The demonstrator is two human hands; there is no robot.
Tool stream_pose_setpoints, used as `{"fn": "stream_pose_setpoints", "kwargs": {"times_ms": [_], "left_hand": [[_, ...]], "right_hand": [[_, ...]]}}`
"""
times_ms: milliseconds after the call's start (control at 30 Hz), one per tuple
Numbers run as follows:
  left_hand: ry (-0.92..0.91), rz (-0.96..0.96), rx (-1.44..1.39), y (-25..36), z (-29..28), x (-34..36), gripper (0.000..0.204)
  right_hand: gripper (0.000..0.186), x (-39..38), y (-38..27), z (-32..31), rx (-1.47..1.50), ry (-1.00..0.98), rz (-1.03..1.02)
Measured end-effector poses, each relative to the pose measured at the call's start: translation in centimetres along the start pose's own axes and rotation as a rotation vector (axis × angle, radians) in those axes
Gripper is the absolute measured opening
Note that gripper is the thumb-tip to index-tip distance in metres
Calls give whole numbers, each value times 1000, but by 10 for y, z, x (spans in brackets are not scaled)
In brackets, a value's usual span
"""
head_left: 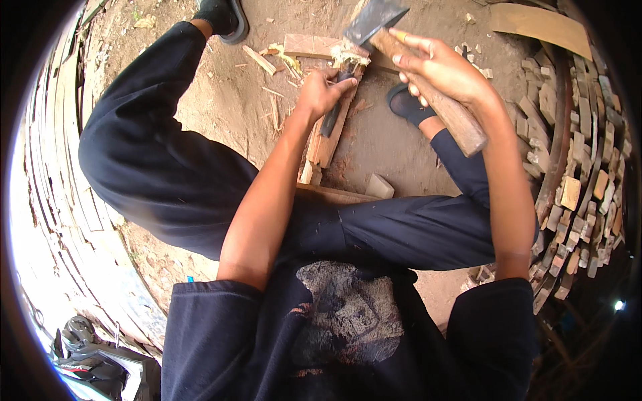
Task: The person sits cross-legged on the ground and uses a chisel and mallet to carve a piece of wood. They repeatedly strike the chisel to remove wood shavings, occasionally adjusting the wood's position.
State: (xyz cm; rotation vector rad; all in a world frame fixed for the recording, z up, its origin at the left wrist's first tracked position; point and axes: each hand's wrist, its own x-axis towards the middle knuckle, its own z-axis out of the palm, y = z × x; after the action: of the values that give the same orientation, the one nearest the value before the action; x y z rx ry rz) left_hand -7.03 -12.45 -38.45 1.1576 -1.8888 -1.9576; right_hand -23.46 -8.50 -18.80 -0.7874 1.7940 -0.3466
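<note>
My right hand (431,73) grips the wooden handle (455,123) of a hatchet with a dark metal head (373,20), raised at the top centre. Just below and left of that head, my left hand (324,93) is closed on a dark, narrow bar (328,123) with a pale, frayed top (351,55); I cannot tell what the bar is. It lies along light wooden pieces (328,150), near a short crosswise board (307,45). Wood chips and splinters (274,107) lie on the dirt around them.
Stacked offcuts (572,194) and a curved plank (542,33) line the right side. Long boards (67,134) run along the left. My legs frame the work on the dirt ground (254,80). A dark vehicle (93,354) shows at the lower left.
</note>
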Motion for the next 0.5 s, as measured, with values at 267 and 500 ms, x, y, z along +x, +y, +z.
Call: {"fn": "stream_pose_setpoints", "kwargs": {"times_ms": [267,500], "left_hand": [[30,-5,117,-1,1,3,32],[50,-38,163,4,-1,0,34]], "right_hand": [[60,1,0,4,-91,-41,33],[64,2,6,18,-101,72,-8]]}}
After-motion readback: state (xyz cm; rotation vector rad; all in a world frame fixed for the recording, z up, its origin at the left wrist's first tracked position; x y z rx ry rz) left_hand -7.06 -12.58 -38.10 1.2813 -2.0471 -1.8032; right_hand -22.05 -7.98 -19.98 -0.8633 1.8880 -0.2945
